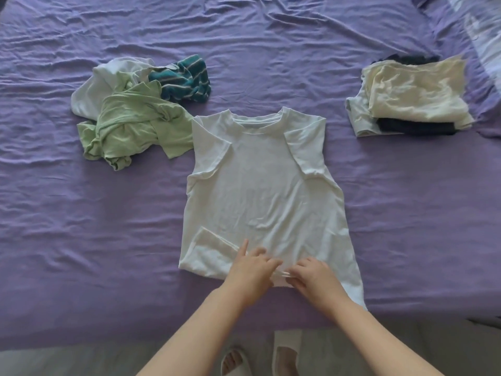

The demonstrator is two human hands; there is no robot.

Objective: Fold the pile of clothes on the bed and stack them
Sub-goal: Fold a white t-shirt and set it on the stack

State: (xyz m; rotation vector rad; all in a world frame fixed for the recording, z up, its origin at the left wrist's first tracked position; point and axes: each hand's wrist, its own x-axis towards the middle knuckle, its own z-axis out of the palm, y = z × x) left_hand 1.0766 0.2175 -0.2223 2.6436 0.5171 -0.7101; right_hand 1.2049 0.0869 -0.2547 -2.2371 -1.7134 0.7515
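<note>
White T-shirt: both hands' fingers curl at its hem; the actual grip is hidden.

Pillow cut off at right edge.

White tee spread flat mid-bed, both hands at its near hem. Bare sheet wide open left and right of tee, and along far side. Unfolded pile far left, its green piece touching tee's left shoulder, no gap there. Folded stack far right, well apart from tee; clear lane between.
</note>
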